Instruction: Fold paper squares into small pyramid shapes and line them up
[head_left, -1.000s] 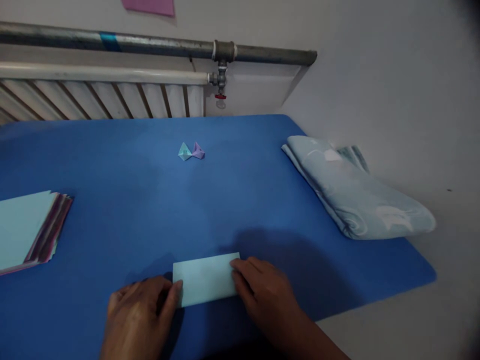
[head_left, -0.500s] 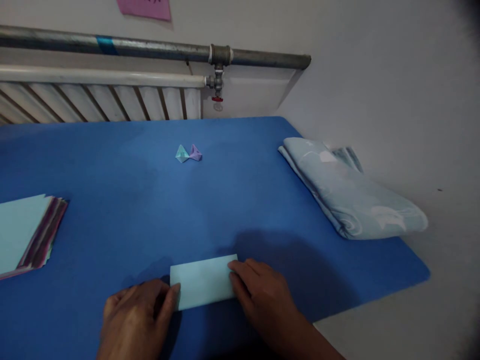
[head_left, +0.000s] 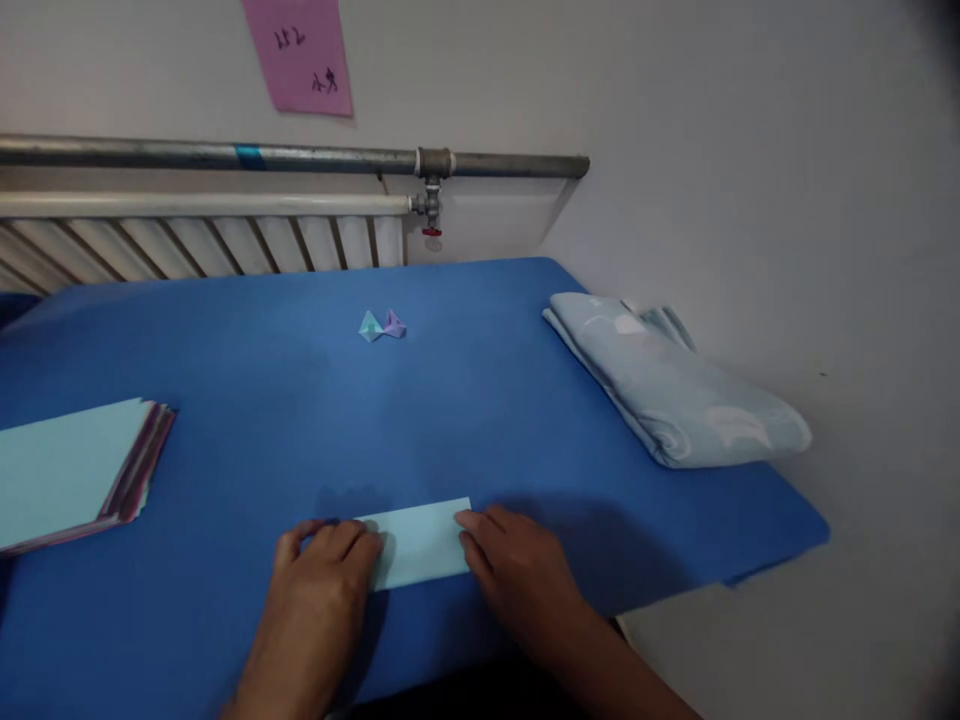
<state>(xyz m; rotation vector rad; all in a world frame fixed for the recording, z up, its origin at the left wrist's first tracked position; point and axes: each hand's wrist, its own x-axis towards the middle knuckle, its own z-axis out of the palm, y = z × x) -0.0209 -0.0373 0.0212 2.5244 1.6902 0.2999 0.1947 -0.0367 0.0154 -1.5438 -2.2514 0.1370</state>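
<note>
Paper touches left grip and right grip at opposite edges (room ahead).

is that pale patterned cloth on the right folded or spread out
Folded: the pale cloth lies in a thick bundle, with stacked layers showing along its left edge.

Left hand and right hand palm-down, apart, fingers bent, right forearm aslant
</note>
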